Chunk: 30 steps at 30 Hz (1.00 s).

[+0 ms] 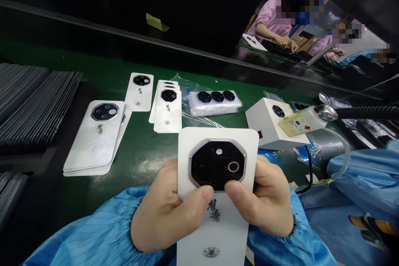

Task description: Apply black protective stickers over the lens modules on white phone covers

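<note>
A white phone back cover (215, 232) with a black octagonal camera lens plate (215, 164) is held up in front of me. My left hand (174, 212) grips its left edge, the thumb on the lower rim of the lens plate. On the opposite edge my right hand (262, 199) grips it too, its thumb also at the lower rim. The other fingers of both hands are hidden behind the cover. Beyond my hands, a stack of similar covers (93, 149) lies at the left, with another small stack (167, 112) and a cover (139, 91) farther back.
Clear strips with round black lens pieces (215, 106) lie at the back. A white box (264, 126) with a bottle (302, 122) leaning over it stands at right. Racks of dark, thin plates (34, 99) stand at left. Co-workers (274, 20) sit beyond the bench.
</note>
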Each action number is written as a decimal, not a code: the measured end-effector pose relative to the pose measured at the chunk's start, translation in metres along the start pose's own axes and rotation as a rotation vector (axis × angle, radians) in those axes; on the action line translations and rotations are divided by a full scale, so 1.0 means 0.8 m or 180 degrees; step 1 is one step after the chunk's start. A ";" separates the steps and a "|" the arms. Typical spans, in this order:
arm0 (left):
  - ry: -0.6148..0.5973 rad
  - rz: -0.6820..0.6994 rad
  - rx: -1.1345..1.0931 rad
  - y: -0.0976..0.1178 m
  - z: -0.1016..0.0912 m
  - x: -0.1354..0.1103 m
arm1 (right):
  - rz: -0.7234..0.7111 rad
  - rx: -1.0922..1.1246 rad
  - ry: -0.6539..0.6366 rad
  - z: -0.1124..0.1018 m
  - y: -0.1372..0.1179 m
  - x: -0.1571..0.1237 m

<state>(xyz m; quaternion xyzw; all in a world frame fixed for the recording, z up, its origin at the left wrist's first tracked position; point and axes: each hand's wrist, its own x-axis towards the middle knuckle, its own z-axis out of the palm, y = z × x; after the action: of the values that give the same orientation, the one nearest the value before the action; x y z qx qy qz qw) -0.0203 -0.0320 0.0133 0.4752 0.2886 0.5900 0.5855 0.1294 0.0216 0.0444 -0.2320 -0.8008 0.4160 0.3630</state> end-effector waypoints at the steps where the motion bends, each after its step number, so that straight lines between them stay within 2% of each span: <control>1: -0.0036 0.0027 0.0008 -0.001 -0.001 0.000 | 0.0009 0.0007 0.0000 0.000 0.000 0.000; 9: 0.0067 0.0036 0.0065 -0.002 0.001 0.000 | 0.0028 -0.0145 0.0016 0.000 0.000 -0.001; 16: 0.0471 -0.0396 0.0026 -0.001 0.007 -0.002 | 0.0117 -0.0124 0.0000 0.000 -0.004 0.001; 23: 0.0361 -0.0453 -0.0633 -0.003 0.008 -0.003 | 0.0200 0.0032 0.0009 -0.002 -0.004 0.003; 30: 0.0477 -0.0405 -0.0377 -0.003 0.008 -0.001 | 0.0342 0.0288 0.0053 0.003 -0.003 0.007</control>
<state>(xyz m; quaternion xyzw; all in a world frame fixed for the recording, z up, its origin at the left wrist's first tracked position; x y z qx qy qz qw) -0.0135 -0.0339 0.0133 0.3751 0.3258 0.6015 0.6255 0.1240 0.0227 0.0480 -0.2615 -0.7646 0.4687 0.3568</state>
